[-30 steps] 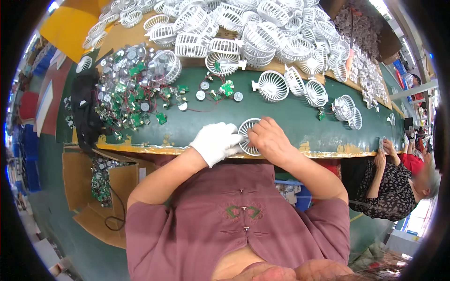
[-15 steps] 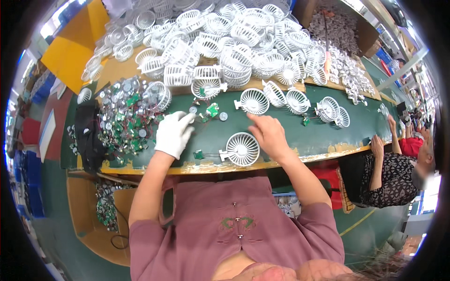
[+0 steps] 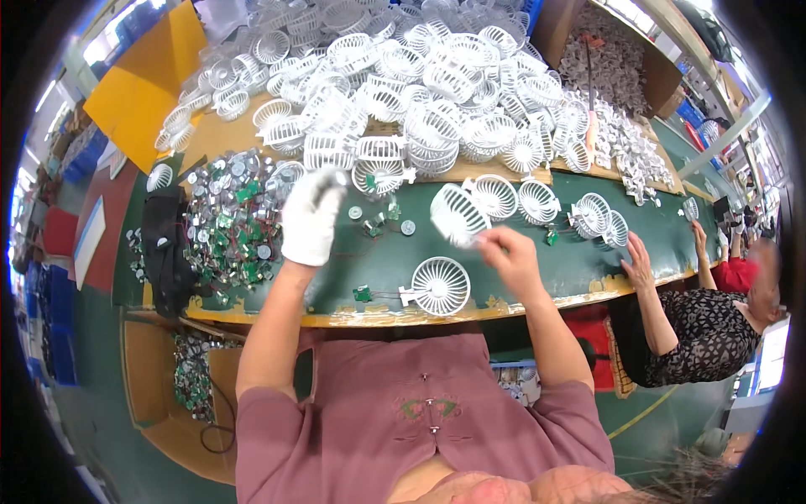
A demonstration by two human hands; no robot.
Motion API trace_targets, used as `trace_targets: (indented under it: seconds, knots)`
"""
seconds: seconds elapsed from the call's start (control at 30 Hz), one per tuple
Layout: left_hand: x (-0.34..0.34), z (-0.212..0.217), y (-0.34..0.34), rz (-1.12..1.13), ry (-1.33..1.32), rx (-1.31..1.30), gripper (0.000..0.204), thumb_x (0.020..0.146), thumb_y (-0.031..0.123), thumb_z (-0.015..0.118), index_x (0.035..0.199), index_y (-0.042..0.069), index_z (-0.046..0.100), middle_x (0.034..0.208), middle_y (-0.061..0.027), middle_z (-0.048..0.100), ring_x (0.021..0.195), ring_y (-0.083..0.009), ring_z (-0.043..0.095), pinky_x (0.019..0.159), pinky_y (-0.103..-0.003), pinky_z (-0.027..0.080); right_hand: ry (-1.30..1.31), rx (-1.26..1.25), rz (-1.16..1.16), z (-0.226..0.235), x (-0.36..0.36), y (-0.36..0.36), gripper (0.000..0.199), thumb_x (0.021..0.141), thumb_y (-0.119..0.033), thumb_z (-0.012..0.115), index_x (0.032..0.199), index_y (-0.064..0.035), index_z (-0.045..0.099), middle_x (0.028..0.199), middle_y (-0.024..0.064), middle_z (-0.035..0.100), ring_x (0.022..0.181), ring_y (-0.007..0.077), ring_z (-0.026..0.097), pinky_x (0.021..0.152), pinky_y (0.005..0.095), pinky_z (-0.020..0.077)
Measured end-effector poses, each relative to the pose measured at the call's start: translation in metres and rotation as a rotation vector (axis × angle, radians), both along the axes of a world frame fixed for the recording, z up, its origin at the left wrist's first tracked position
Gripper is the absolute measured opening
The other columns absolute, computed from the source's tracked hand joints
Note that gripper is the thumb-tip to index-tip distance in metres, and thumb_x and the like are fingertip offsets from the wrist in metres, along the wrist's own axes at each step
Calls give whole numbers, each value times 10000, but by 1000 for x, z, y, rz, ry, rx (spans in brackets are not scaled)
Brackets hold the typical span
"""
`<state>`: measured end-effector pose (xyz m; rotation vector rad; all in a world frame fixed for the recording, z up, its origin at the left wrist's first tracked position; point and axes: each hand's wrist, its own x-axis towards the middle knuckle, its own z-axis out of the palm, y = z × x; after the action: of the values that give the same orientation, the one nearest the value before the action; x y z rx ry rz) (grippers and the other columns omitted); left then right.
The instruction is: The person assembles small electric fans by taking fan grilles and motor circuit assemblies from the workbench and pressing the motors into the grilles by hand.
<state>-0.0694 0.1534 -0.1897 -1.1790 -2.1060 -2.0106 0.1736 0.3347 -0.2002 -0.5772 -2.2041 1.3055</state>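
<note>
My right hand [image 3: 514, 262] pinches the rim of a white fan cage [image 3: 460, 217], held tilted above the green table. My left hand [image 3: 309, 220], in a white glove, is raised beside the heap of small motors and circuit boards [image 3: 231, 223]. Its fingers are curled and blurred, so whether they hold anything cannot be made out. Between my hands lie a few loose round motors [image 3: 408, 228] with green boards [image 3: 374, 225]. Closer to me, another white fan cage [image 3: 441, 286] rests on the table, with a wired green board [image 3: 362, 293] to its left.
A big pile of white fan cages [image 3: 395, 84] covers the back. Further cages [image 3: 537, 202] stand on the right of the green table [image 3: 537, 252]. Small white parts [image 3: 625, 155] lie at the far right. A cardboard box [image 3: 147, 370] sits below left. A co-worker [image 3: 701, 328] sits at right.
My right hand has picked up a fan cage from the table and tilted it. My left hand has lifted away from the loose motors. The view has shifted slightly.
</note>
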Motion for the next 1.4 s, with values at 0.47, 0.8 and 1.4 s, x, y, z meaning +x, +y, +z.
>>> trace_targets:
  seconds: [0.47, 0.8, 1.4]
  knots:
    - [7, -1, -52, 99, -64, -330, 199, 858, 74, 616, 1051, 42, 646, 959, -98, 631, 837, -147, 609, 777, -254, 482, -100, 782, 122, -25, 27, -73, 142, 734, -184, 732, 777, -135, 605, 598, 20, 556, 556, 216, 586, 502, 357, 441]
    - [41, 23, -53, 15, 159, 381, 220, 876, 78, 554, 1087, 20, 559, 1111, -141, 546, 1055, -198, 516, 894, -311, 417, -128, 790, 131, -23, 28, -80, 203, 720, -194, 747, 856, -113, 620, 631, 32, 585, 566, 224, 589, 508, 357, 436]
    - [116, -2, -30, -433, -215, -534, 577, 816, 252, 672, 1323, 88, 451, 925, -93, 600, 784, -196, 606, 677, -309, 497, -17, 726, 255, 6, -1, -67, 367, 721, -154, 716, 1058, -59, 609, 891, 90, 581, 814, 276, 566, 710, 383, 463]
